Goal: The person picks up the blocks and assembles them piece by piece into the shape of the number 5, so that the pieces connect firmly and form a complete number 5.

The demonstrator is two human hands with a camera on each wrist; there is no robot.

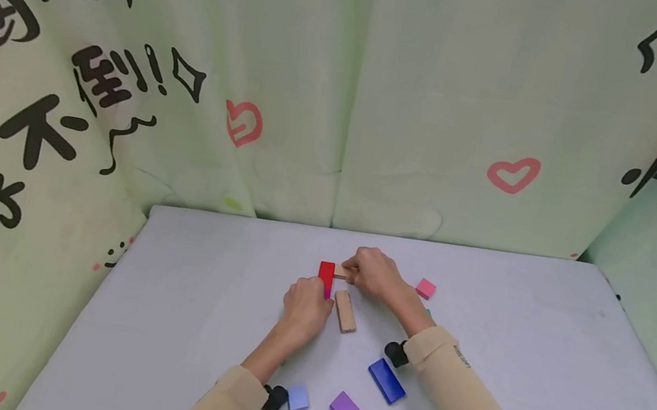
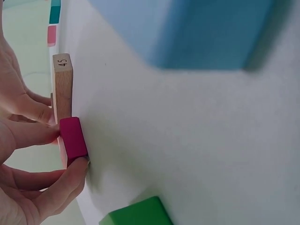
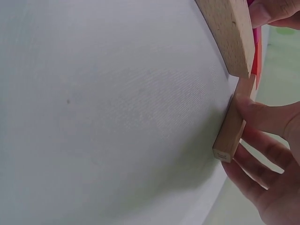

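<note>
A plain, light wooden block [image 3: 231,125] and a magenta block [image 2: 73,138] lie by a bright red block [image 1: 326,271] toward the far side of the white table [image 1: 182,326]. With its back up, your right hand [image 1: 377,274] pinches the wooden block between thumb and fingers, while your left hand [image 1: 307,307] grips the magenta one at the red block's near end. The wooden block's long axis runs left to right, its left end pointing at the red block; the magenta one's axis is too hidden to tell.

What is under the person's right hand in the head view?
A wooden block, its left end visible beside the red block; the right hand covers the rest. Anything beneath the block cannot be seen.
</note>
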